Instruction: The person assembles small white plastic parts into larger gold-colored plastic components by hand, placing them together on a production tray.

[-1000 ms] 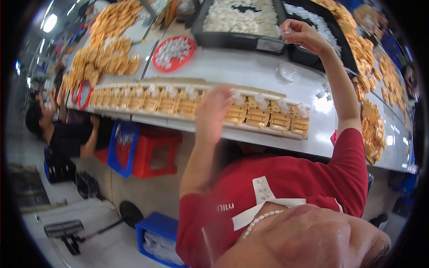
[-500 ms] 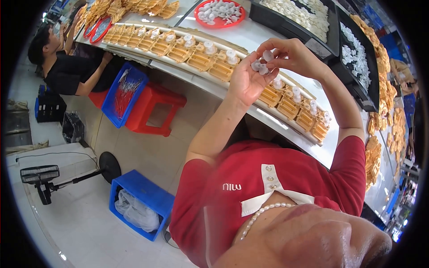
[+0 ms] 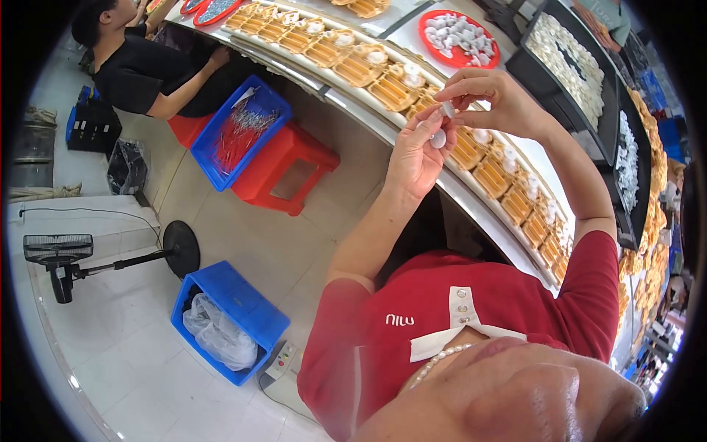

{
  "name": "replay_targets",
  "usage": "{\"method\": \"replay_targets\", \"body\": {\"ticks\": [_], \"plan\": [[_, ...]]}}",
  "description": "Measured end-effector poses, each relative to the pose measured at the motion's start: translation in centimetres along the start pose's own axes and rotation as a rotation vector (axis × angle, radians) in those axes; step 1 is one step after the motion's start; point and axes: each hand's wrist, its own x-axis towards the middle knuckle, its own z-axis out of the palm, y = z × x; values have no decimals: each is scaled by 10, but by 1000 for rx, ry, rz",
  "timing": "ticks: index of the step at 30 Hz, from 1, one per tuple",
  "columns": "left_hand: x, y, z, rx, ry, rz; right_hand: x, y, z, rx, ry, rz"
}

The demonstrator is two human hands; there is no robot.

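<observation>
My left hand [image 3: 415, 163] is raised above the near edge of the workbench, fingers curled around small white plastic pieces. One round white piece [image 3: 438, 138] shows at its fingers. My right hand [image 3: 504, 107] pinches another small white disc-shaped piece [image 3: 448, 109], which is up against the left fingertips. Whether the pieces are joined is too small to tell. Below both hands runs a long row of tan plastic shells [image 3: 390, 91], many with white round parts on them.
A red round tray [image 3: 495, 60] of white parts sits beyond the row. Black bins [image 3: 526, 70] of white pieces stand to the right. At left are a red stool [image 3: 298, 166], a blue bin [image 3: 213, 173] of metal parts and a seated co-worker [image 3: 140, 70].
The whole view has shifted. My left palm was open with several white pieces on it; its fingers have now closed up, meeting the disc in my right hand.
</observation>
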Motion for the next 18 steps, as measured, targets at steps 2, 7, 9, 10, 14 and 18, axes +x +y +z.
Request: {"method": "replay_targets", "body": {"ticks": [2, 7, 9, 10, 14, 18], "plan": [[2, 17, -1, -58, 56, 43, 25, 2, 2, 3, -28, -9], [18, 59, -21, -80, 24, 90, 104, 57, -19, 274, 27, 181], [23, 77, -29, -140, 82, 174, 141, 52, -25, 15, -4, 224], [25, 84, -33, -138, 115, 205, 154, 52, -28, -251, -26, 266], [31, 98, -38, -122, 108, 209, 167, 93, -21, -224, -96, 77], [38, 100, -45, -81, 110, 178, 165, 108, -12, -149, -168, 92]]}}
